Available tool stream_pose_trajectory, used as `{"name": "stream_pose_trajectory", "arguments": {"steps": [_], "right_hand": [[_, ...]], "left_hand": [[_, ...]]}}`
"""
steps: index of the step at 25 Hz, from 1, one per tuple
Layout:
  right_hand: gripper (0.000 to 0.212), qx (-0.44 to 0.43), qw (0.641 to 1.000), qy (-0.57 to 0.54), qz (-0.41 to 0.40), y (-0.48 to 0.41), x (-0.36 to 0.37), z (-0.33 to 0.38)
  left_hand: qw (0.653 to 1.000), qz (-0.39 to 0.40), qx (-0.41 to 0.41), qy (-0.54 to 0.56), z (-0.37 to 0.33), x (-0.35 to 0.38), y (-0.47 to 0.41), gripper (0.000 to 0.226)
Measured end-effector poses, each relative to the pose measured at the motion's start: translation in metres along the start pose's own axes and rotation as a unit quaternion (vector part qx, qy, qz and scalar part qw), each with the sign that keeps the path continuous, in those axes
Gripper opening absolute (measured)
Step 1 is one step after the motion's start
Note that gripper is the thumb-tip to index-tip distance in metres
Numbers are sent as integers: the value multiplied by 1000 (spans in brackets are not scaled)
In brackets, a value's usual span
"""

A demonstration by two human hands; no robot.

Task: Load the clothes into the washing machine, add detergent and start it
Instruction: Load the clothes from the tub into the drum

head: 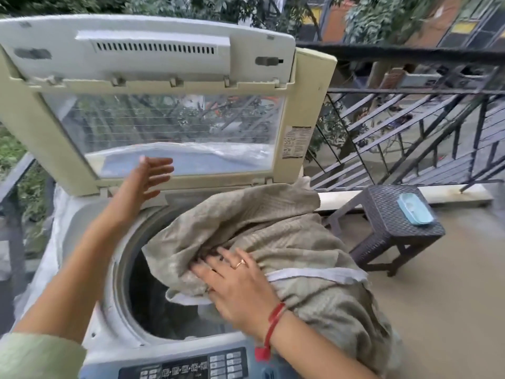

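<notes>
The right hand (235,285) presses flat on the beige cloth (273,228), fingers nearly straight with their tips sunk in a fold (a ring on one finger). The cloth is heaped over the right rim of the washing machine (114,269), one end hanging into the drum. The left hand (149,176) hovers, fingers spread and holding nothing, by the raised lid (41,119).

Cloth, plastic, metal, mostly matt.
Under right-hand fingers (207,265): beige cloth (273,236), rough weave. Beyond left-hand fingers (159,170): lid (41,127), yellowed matt plastic w/ clear scuffed window (191,127). Railing (410,54): dark metal.
</notes>
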State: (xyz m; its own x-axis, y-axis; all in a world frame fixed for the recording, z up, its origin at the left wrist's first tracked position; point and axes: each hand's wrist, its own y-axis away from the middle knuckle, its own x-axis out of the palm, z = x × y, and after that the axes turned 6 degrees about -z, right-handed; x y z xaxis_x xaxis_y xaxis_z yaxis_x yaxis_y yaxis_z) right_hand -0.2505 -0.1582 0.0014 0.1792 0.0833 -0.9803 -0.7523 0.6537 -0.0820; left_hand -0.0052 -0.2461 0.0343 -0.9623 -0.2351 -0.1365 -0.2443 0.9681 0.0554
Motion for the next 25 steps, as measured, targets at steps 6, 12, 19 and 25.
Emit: {"name": "stream_pose_trajectory", "arguments": {"steps": [6, 12, 19, 25], "right_hand": [[38, 203, 946, -215, -129, 3, -4, -68], [88, 423, 898, -122, 10, 59, 24, -126], [53, 428, 901, -28, -74, 65, 23, -114], [33, 365, 835, 40, -409, 83, -37, -71]], "left_hand": [[955, 89, 48, -280, 71, 90, 37, 72], [976, 76, -176, -106, 102, 214, 18, 116], [971, 29, -12, -236, 80, 208, 42, 33], [916, -322, 190, -144, -25, 36, 44, 30]]}}
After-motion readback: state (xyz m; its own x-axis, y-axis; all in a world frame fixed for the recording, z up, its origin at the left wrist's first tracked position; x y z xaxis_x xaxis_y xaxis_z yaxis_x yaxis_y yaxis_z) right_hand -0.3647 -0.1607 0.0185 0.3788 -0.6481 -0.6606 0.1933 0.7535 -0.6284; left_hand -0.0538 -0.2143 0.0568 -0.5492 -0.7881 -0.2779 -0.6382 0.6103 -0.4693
